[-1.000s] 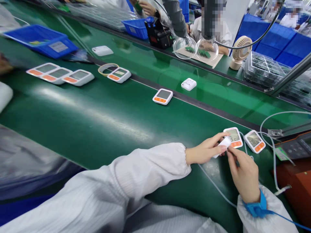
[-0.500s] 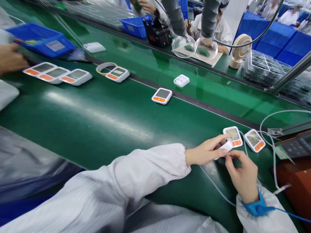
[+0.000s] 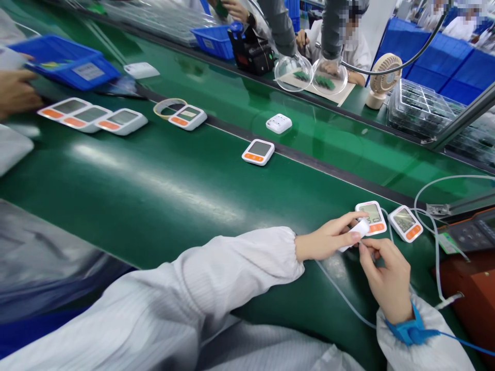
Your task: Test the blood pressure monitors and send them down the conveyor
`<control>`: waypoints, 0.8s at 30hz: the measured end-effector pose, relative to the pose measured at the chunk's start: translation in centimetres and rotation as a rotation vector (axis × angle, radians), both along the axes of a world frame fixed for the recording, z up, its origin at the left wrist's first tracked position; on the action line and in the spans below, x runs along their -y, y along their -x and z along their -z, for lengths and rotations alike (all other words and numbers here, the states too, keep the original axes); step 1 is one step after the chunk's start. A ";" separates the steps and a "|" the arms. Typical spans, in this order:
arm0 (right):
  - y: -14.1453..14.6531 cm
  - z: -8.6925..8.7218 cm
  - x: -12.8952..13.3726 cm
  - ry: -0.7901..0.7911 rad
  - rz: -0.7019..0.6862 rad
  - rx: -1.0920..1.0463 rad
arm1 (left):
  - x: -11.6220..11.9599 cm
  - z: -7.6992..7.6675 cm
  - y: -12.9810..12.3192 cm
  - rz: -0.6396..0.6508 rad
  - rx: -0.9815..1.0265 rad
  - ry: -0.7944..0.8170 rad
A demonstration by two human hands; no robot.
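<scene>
My left hand (image 3: 328, 239) is closed around a white blood pressure monitor (image 3: 360, 229), tilted with its edge toward me; its screen is not visible. My right hand (image 3: 386, 273), with a blue strap at the wrist, pinches at the monitor's lower side. What lies between those fingertips is too small to make out. Just beyond my hands a lit monitor (image 3: 373, 216) with orange buttons lies face up, and another lit monitor (image 3: 405, 223) sits to its right. A thin clear tube (image 3: 344, 296) runs below my left hand toward my right sleeve.
Another monitor (image 3: 258, 152) lies by the dark rail, and a white unit (image 3: 279, 123) is on the green belt beyond. Several monitors, a tape roll (image 3: 162, 108) and a blue bin (image 3: 73, 64) are at left, near a co-worker's hand (image 3: 17, 93). An orange-brown box (image 3: 467, 293) stands at right.
The white units on the far belt have shifted left. The monitor in my left hand has turned slightly. The co-worker's hand at left has moved a little; my right hand has barely moved.
</scene>
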State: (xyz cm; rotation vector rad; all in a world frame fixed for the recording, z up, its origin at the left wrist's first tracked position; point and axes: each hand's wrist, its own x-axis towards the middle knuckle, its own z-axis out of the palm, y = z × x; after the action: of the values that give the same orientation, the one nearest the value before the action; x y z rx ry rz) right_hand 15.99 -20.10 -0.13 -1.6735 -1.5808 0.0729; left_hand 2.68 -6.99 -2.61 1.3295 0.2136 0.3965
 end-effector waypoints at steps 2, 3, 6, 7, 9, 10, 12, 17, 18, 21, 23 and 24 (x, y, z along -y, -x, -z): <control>0.0 0.0 -0.1 -0.007 -0.002 -0.007 | 0.0 0.1 0.0 -0.003 0.000 -0.003; -0.1 0.0 -0.1 -0.013 -0.001 -0.014 | 0.0 0.1 0.0 -0.005 -0.002 -0.003; -0.1 0.0 -0.1 -0.015 0.003 -0.028 | -0.1 0.1 0.0 -0.009 -0.010 -0.017; -0.1 0.0 -0.1 -0.014 0.005 -0.031 | -0.1 0.1 0.0 -0.010 -0.011 -0.030; -0.1 0.0 -0.1 -0.013 0.008 -0.033 | -0.1 0.0 0.1 -0.012 -0.013 -0.055; -0.1 0.1 -0.1 -0.012 0.008 -0.033 | -0.1 -0.1 0.1 -0.014 -0.014 -0.063; -0.1 0.1 -0.1 -0.011 0.015 -0.036 | -0.1 -0.2 0.2 -0.017 -0.018 -0.062; -0.2 0.1 -0.1 -0.007 0.028 -0.033 | 0.0 -0.5 0.3 -0.006 -0.028 -0.036; -0.2 0.1 -0.1 -0.008 0.019 -0.031 | 0.0 -0.5 0.3 -0.005 -0.030 -0.056; -0.2 -0.1 -0.2 -0.002 -0.025 -0.031 | -0.1 -0.5 0.3 -0.009 -0.031 -0.112; -0.2 -0.1 -0.2 0.008 -0.041 -0.034 | -0.2 -0.5 0.3 -0.011 -0.035 -0.128; -0.2 -0.1 -0.2 0.012 -0.038 -0.036 | -0.2 -0.5 0.3 -0.006 -0.039 -0.137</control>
State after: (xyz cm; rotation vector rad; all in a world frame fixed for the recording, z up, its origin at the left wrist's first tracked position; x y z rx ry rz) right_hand 16.21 -19.91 -0.05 -1.6423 -1.5889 0.1315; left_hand 2.36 -6.78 -2.06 1.4721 0.2267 0.3961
